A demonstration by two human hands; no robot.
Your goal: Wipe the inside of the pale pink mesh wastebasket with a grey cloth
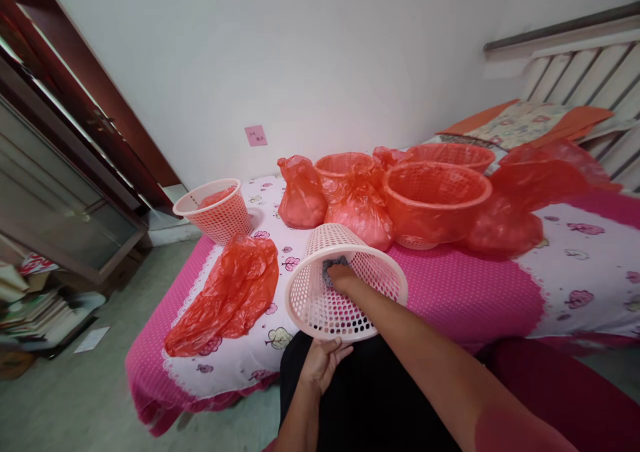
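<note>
A pale pink mesh basket (320, 299) lies tilted on its side at the near edge of the bed, its mouth toward me. My left hand (323, 362) cups its lower rim from beneath, fingers curled against it. My right hand (343, 275) reaches inside the basket, pressing a dark grey cloth (334, 265) against the bottom; its fingers are mostly hidden by the cloth. A crumpled red plastic bag (227, 295) lies flat on the bed to the left of the basket.
A second pink basket (215, 215) with red plastic inside stands at the bed's far left corner. Several red bags and red-lined baskets (435, 199) crowd the back of the pink bedspread (460, 292). A dark cabinet (60, 172) and stacked papers (30, 312) stand left.
</note>
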